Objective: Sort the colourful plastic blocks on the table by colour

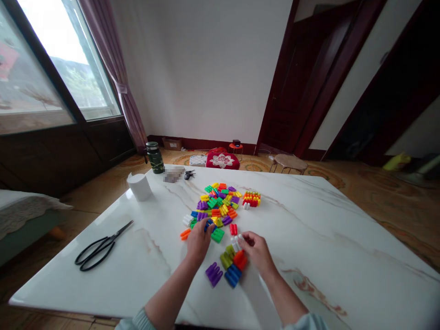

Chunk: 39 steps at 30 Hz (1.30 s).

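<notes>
My left hand (199, 239) reaches into the near edge of a pile of colourful plastic building blocks (220, 201), its fingers curled around a blue block (208, 224). A green block (217, 235) lies just beside those fingers. My right hand (257, 251) pinches a white block (236, 243) at the far end of a small joined group. In that group are an olive green block (227, 257), an orange-red block (240, 260) and a blue block (233, 276). A loose purple block (214, 274) lies left of it, and a red block (233, 229) beyond it.
On the white marbled table (165, 284) are black-handled scissors (99, 247), a paper roll (139, 186), a camouflage bottle (155, 157) and dark keys (189, 174). A built red-and-yellow block stack (252, 199) stands right of the pile. A stool (290, 162) stands behind the table.
</notes>
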Tool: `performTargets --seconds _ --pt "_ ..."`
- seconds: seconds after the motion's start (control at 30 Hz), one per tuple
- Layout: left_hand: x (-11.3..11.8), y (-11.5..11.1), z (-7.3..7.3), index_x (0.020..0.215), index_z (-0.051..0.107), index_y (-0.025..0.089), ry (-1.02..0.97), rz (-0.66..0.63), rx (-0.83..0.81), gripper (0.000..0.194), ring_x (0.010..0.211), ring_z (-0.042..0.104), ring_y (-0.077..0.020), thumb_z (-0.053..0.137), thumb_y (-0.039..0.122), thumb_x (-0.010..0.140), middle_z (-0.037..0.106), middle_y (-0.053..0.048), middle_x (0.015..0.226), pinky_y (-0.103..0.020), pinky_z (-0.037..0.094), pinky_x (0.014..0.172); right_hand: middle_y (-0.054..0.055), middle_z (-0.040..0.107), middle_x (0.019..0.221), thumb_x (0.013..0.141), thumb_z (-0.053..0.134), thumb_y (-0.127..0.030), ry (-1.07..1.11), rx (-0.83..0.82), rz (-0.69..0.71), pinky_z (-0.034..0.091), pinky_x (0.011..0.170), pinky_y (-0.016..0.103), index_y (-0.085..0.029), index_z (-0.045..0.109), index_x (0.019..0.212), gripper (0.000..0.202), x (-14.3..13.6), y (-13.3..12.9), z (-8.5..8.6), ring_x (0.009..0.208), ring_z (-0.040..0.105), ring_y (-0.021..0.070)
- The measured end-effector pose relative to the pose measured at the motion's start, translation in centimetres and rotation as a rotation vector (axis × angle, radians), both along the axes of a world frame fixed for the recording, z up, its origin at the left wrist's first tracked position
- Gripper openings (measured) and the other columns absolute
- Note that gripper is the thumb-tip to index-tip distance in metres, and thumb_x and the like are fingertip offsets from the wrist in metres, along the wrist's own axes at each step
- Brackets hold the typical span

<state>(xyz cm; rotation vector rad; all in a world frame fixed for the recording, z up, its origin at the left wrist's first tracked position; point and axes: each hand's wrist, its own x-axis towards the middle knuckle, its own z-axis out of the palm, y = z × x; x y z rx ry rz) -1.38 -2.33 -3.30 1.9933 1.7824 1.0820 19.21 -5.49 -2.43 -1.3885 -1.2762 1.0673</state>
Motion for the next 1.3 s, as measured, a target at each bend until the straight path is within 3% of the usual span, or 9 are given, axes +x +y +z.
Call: performTargets --seconds 0.07,0.13,0.23,0.4,0.57,0.7,1.13,1.3 --pt "-0.9 0.4 0.2 0.130 0.055 0.021 0.109 -0.071 0.099 0.040 0.114 0.057 -0.0279 0.046 0.038 0.095 0.064 -0.012 0.119 -0.045 0.046 0.096 0.004 0.066 0.074 0.072 0.067 -0.054 -0.001 0.021 -0.149 0.046 0.063 0.029 -0.013 0.070 0.089 0.044 1.7 0.5 -0.4 0.066 0.055 0.0168" --pt "-1.6 0.0 0.0 0.145 0.040 0.026 0.233 -0.197 0.173 0.054 0.133 0.042 -0.0306 0.048 0.041 0.094 0.051 -0.011 0.141 -0.054 0.032 0.110 0.007 0.068 0.079 0.073 0.065 -0.056 -0.050 0.055 -0.288 0.047 0.067 0.031 -0.013 0.070 0.094 0.048 3.6 1.5 -1.1 0.068 0.057 0.0183" --pt "-1.8 -1.4 -1.2 0.150 0.031 0.033 0.378 -0.346 0.172 0.063 0.143 0.026 -0.0342 0.051 0.047 0.092 0.032 -0.006 0.156 -0.062 0.017 0.115 0.008 0.070 0.081 0.073 0.063 -0.057 -0.157 0.113 -0.405 0.049 0.071 0.034 -0.015 0.070 0.088 0.046 6.2 3.6 -2.5 0.073 0.060 0.0210" --pt "-1.6 -2.1 -2.7 0.147 0.037 0.035 0.409 -0.372 0.142 0.061 0.143 0.029 -0.0345 0.054 0.050 0.089 0.030 -0.006 0.158 -0.061 0.020 0.115 0.009 0.071 0.079 0.072 0.057 -0.051 -0.333 0.139 -0.473 0.050 0.071 0.034 -0.016 0.069 0.083 0.039 8.6 8.2 -3.8 0.072 0.063 0.0221" --pt "-1.6 -1.8 -2.6 0.146 0.038 0.037 0.387 -0.358 0.142 0.063 0.141 0.033 -0.0338 0.058 0.044 0.087 0.033 -0.004 0.156 -0.060 0.022 0.116 0.013 0.071 0.087 0.070 0.053 -0.037 -0.435 0.150 -0.512 0.048 0.078 0.036 -0.013 0.070 0.086 0.033 9.0 12.4 -4.0 0.079 0.062 0.0234" --pt "-1.6 -1.9 -2.4 0.146 0.038 0.036 0.395 -0.362 0.138 0.062 0.142 0.032 -0.0340 0.057 0.042 0.088 0.032 -0.004 0.156 -0.061 0.023 0.115 0.013 0.071 0.090 0.071 0.052 -0.032 -0.483 0.156 -0.514 0.047 0.080 0.036 -0.013 0.070 0.090 0.033 8.8 14.2 -4.5 0.081 0.062 0.0235" --pt "-1.5 -2.0 -2.6 0.147 0.037 0.034 0.361 -0.379 0.126 0.062 0.142 0.033 -0.0322 0.056 0.043 0.089 0.031 -0.007 0.157 -0.059 0.025 0.115 0.010 0.072 0.089 0.074 0.053 -0.033 -0.528 0.193 -0.473 0.048 0.078 0.033 -0.015 0.069 0.091 0.030 8.6 14.5 -4.9 0.080 0.064 0.0218" --pt "-1.5 -1.8 -2.6 0.146 0.040 0.033 0.350 -0.380 0.136 0.060 0.141 0.034 -0.0330 0.057 0.042 0.089 0.033 -0.008 0.156 -0.060 0.026 0.115 0.016 0.068 0.100 0.079 0.050 -0.042 -0.521 0.218 -0.520 0.050 0.078 0.038 -0.013 0.066 0.098 0.039 8.3 11.1 -4.8 0.079 0.062 0.0228"
